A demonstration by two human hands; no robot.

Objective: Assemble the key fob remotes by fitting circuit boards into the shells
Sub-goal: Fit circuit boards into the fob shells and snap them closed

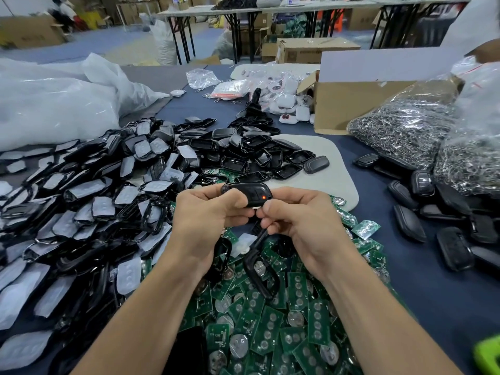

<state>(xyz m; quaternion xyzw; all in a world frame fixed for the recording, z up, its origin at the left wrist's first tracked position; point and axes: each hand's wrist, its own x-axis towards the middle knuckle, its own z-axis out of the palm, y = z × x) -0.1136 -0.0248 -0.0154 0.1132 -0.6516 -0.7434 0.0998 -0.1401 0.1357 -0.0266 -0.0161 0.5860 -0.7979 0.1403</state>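
Holding a black key fob (247,194) at the centre of the frame, the left hand (208,209) curls its fingers round the fob's left end while the right hand (295,220) pinches its right end, where a small red light (263,197) glows. Green circuit boards (270,320) are heaped below the hands. Black shells (81,198) with white pads spread across the left side.
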